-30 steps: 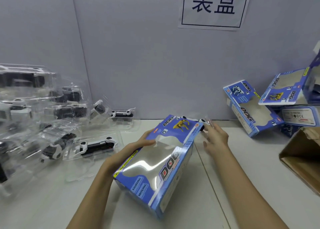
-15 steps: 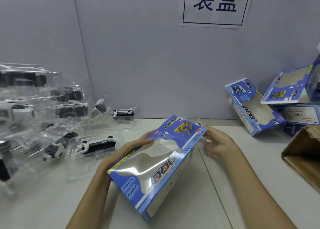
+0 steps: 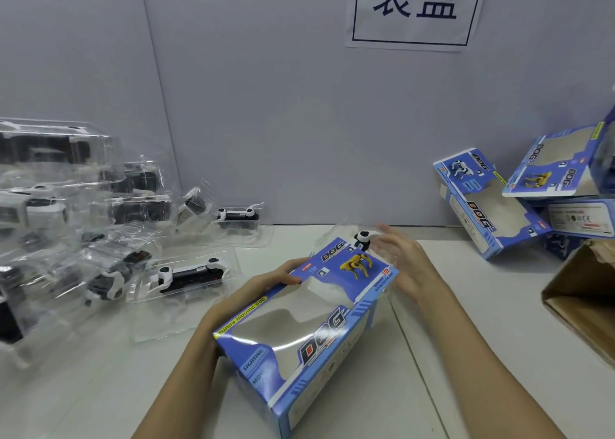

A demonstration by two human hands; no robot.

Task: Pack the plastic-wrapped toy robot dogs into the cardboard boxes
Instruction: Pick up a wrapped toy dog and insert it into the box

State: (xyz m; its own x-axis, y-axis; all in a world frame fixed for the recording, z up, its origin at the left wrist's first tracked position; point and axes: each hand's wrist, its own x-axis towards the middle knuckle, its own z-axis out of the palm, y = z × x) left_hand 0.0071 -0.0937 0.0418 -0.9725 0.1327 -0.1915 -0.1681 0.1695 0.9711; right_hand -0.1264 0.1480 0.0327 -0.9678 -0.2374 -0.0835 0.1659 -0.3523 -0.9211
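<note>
Left hand (image 3: 246, 297) is gripping the long left side of the blue windowed box (image 3: 306, 332), fingers curled over the top edge, box tilted above the table (image 3: 482, 355). Right hand (image 3: 404, 265) is sitting at the box's far open end, motion-blurred; fingers look loosely spread around clear plastic, but whether it is actually gripping is impossible to tell. A wrapped toy dog (image 3: 362, 239) is poking out at that far end, only its white-and-black tip showing, the rest hidden by the box. More wrapped dogs (image 3: 186, 274) are lying piled on the left, glare making them hard to count. Other blue boxes (image 3: 489, 212) are stacking at right, partly cut off. A brown carton (image 3: 585, 302) is cropped at the right edge.
</note>
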